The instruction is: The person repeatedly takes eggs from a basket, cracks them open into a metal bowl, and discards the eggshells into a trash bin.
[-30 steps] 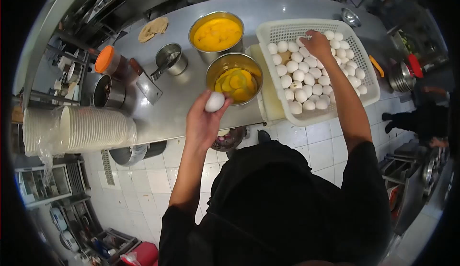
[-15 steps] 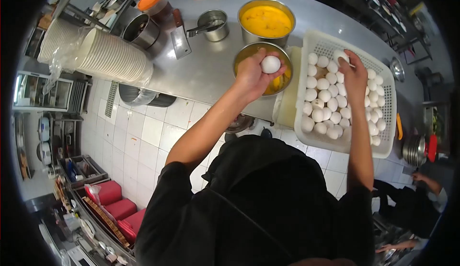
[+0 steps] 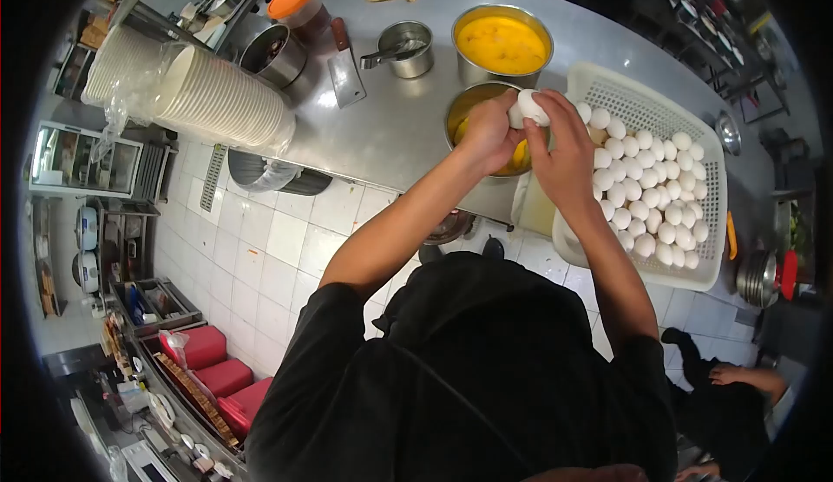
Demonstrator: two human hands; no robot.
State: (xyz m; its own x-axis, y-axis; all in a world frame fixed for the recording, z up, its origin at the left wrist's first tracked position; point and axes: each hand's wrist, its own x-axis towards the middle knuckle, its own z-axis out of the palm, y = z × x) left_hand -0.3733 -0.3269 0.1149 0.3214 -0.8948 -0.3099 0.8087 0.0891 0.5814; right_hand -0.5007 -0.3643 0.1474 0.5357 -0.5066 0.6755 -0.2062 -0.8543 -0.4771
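Observation:
Over the near metal bowl (image 3: 458, 107), which has yellow egg in it, my two hands meet. My left hand (image 3: 491, 131) is closed around a white egg (image 3: 515, 118), mostly hidden by the fingers. Pinched in my right hand (image 3: 562, 148) is a second white egg (image 3: 533, 104), which appears to touch the first. To the right, a white perforated basket (image 3: 642, 91) holds many whole white eggs (image 3: 639, 191). Behind the near bowl stands a larger metal pot (image 3: 501, 48) filled with yellow beaten egg.
A cleaver (image 3: 345, 74), a small metal pot (image 3: 408, 52) and an orange-lidded container (image 3: 298, 5) stand on the steel counter (image 3: 373, 131). Stacked white bowls (image 3: 226, 100) in plastic are at the left. Another person (image 3: 724, 404) is at the lower right.
My right hand has moved left from the basket with an egg, up to my left hand. My left hand has turned, its fingers now covering most of its egg.

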